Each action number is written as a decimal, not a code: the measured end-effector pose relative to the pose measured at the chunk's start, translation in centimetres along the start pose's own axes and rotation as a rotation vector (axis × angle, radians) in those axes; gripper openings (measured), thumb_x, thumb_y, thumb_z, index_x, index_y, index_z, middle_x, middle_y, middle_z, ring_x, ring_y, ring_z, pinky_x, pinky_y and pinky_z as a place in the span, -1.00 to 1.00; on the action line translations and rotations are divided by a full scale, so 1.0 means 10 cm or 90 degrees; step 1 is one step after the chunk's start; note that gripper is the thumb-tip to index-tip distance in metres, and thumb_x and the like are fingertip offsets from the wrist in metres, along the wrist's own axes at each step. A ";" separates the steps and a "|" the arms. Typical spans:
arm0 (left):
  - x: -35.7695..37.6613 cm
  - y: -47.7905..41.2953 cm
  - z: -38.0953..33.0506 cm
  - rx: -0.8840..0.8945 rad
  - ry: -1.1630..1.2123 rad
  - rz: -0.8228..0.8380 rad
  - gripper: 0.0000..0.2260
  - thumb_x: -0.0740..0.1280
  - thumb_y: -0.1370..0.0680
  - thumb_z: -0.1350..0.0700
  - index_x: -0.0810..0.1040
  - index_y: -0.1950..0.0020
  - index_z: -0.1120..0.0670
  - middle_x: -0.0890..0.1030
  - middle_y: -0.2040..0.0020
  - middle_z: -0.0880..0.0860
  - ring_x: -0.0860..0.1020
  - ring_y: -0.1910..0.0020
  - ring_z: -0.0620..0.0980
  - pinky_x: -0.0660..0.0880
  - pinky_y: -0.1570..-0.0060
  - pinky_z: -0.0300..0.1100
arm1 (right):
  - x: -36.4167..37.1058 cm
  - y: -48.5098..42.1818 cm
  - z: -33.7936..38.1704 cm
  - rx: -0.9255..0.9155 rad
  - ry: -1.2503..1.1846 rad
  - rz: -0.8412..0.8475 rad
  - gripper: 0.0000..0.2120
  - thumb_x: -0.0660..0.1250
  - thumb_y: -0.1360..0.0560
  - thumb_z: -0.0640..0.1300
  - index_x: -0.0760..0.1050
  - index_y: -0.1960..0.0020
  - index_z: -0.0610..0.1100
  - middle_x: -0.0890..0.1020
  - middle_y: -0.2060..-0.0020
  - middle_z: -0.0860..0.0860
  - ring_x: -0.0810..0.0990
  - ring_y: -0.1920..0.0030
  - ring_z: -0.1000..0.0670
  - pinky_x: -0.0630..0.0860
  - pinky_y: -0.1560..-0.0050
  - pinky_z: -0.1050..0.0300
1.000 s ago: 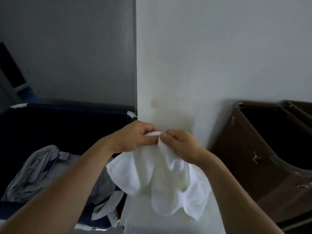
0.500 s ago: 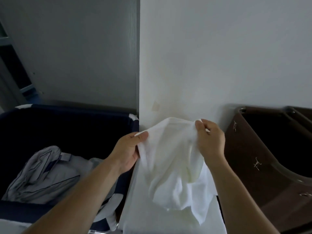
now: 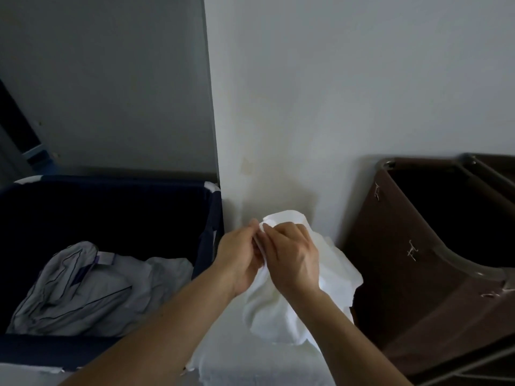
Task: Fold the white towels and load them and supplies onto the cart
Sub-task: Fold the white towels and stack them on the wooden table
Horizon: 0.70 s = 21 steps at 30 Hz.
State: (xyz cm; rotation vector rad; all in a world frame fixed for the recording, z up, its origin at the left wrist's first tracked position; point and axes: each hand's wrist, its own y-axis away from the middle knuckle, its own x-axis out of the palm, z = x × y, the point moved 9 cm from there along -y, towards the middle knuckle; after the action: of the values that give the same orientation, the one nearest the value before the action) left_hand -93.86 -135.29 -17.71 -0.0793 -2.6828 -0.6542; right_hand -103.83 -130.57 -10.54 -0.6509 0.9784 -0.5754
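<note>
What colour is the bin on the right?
The bin is dark brown, best seen in the head view.

Dim, flat indoor light; a soft, slightly smeared picture.
The white wall (image 3: 362,93) is brightest, and the grey panel (image 3: 111,79) beside it is shaded. The navy bin (image 3: 106,213) and brown bin (image 3: 390,274) go near-black inside. The white towel (image 3: 331,277) shows little texture, and straight edges bow near the frame's sides.
</note>
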 end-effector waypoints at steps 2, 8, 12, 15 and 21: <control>0.00 0.02 -0.02 0.004 0.011 0.018 -0.69 0.19 -0.68 0.11 0.58 -0.04 0.35 0.68 0.13 0.22 0.68 0.13 0.09 0.62 0.14 -0.15 | 0.03 0.09 0.05 -0.049 -0.025 0.019 -0.92 0.44 -0.52 -0.19 0.70 0.06 -0.18 0.64 0.18 -0.08 0.60 0.17 -0.11 0.56 0.28 0.08; 0.06 0.10 -0.08 0.052 -0.086 0.158 -0.71 0.20 -0.65 0.17 0.60 -0.14 0.35 0.62 -0.09 0.32 0.60 -0.07 0.17 0.49 -0.25 0.04 | 0.15 0.21 0.00 -0.050 -0.150 0.145 -0.78 0.29 -0.59 -0.22 0.65 -0.16 -0.18 0.59 -0.11 -0.07 0.51 -0.14 -0.07 0.52 -0.11 0.09; -0.11 0.13 -0.11 0.096 -0.142 0.163 -0.75 0.19 -0.65 0.20 0.59 -0.15 0.31 0.66 -0.04 0.26 0.62 -0.04 0.17 0.52 -0.20 0.07 | 0.15 0.16 -0.17 0.031 -0.351 0.233 -0.69 0.22 -0.52 -0.12 0.68 -0.11 -0.13 0.63 -0.09 0.08 0.51 -0.18 0.10 0.47 -0.22 0.15; -0.22 0.16 -0.34 0.162 -0.239 0.162 -0.77 0.20 -0.65 0.20 0.59 -0.17 0.27 0.68 -0.05 0.20 0.64 -0.05 0.14 0.59 -0.13 0.01 | 0.14 -0.12 -0.45 0.079 -0.295 0.231 -0.63 0.40 -0.45 -0.17 0.58 -0.26 -0.06 0.59 -0.21 0.07 0.49 -0.25 0.05 0.47 -0.24 -0.07; -0.01 0.37 -1.05 0.262 -0.387 0.280 -0.77 0.18 -0.64 0.19 0.56 -0.19 0.22 0.69 0.00 0.03 0.65 0.00 -0.05 0.57 0.03 -0.26 | 0.57 -0.45 -0.10 -0.007 -0.277 0.577 -0.46 0.41 -0.28 0.00 0.49 -0.27 0.06 0.49 -0.22 0.35 0.36 -0.34 0.21 0.27 -0.33 0.23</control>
State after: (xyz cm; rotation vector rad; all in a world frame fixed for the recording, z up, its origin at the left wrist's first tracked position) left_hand -89.59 -136.78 -7.54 -0.8469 -3.1377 0.0894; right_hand -102.92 -137.82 -10.87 -0.2638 0.7561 0.3640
